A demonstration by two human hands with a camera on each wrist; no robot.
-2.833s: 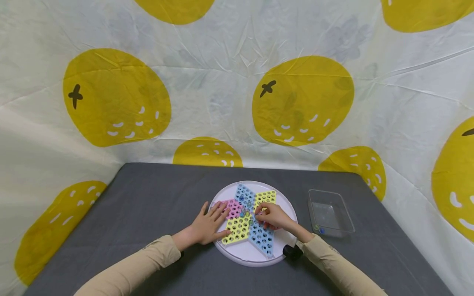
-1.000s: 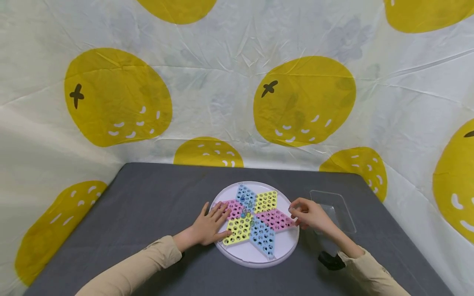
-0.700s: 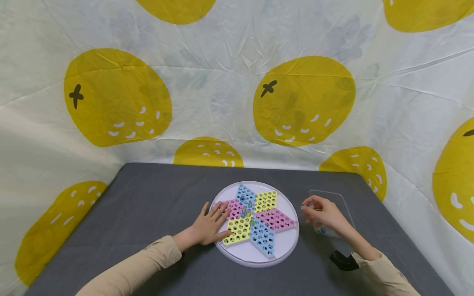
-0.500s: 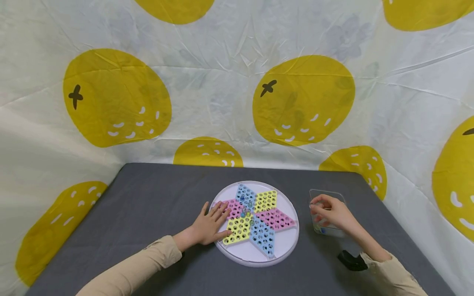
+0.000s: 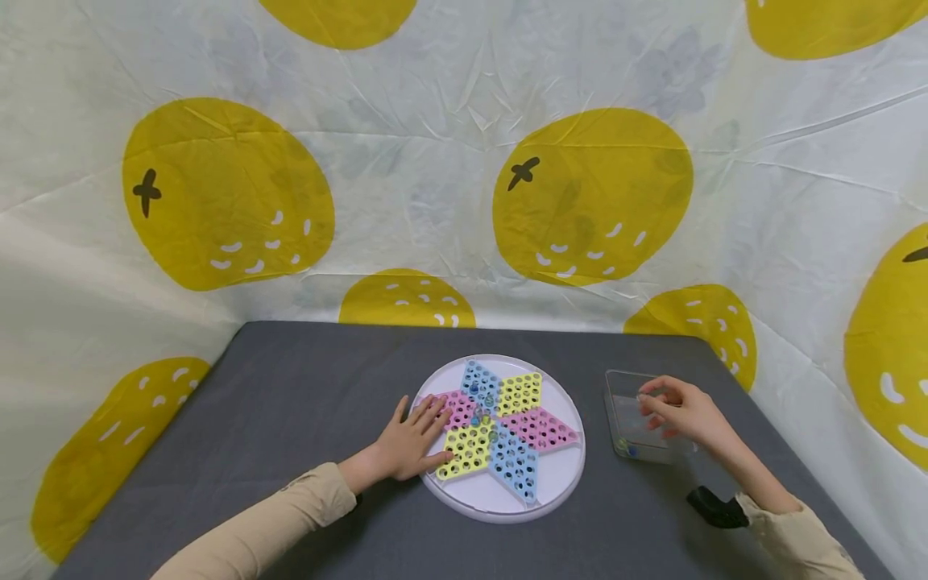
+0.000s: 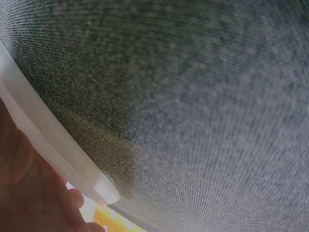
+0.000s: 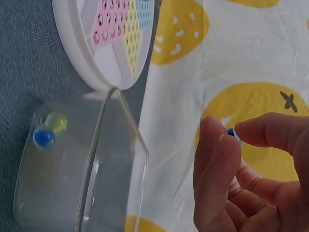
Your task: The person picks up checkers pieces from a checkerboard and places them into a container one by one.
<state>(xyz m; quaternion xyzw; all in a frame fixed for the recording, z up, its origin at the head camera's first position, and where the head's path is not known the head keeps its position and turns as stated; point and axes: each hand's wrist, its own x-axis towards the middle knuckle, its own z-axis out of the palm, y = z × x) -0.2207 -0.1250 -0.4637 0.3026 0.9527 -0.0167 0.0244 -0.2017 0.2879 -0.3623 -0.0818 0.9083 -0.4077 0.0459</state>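
Observation:
My left hand [image 5: 409, 439] lies with spread, straight fingers on the near-left edge of a round white Chinese checkers board [image 5: 558, 475]. In the left wrist view, the board's rim [image 6: 53, 135] runs along that hand. My right hand [image 5: 685, 411] is above the clear plastic box [image 5: 616, 403] on the right, pinching a blue-tinted glass marble [image 7: 234, 134] between thumb and fingertips; the fingers partly hide it. Inside the box, a blue marble [image 7: 44, 138] and a yellow-green marble [image 7: 57, 122] lie together in one corner. Several marbles [image 5: 487, 400] sit in holes around the board's middle and far blue point.
Pink, yellow and blue star points with rows of holes cover the board. A dark grey cloth [image 5: 326, 379] covers the table under the board and box. Behind hangs a white curtain [image 5: 413, 177] with yellow fruit prints. A black strap [image 5: 718, 507] is on the right wrist.
My right hand has moved right, from the board's centre to above the clear box, with fingertips kept together. The left hand and the marbles on the board have stayed put.

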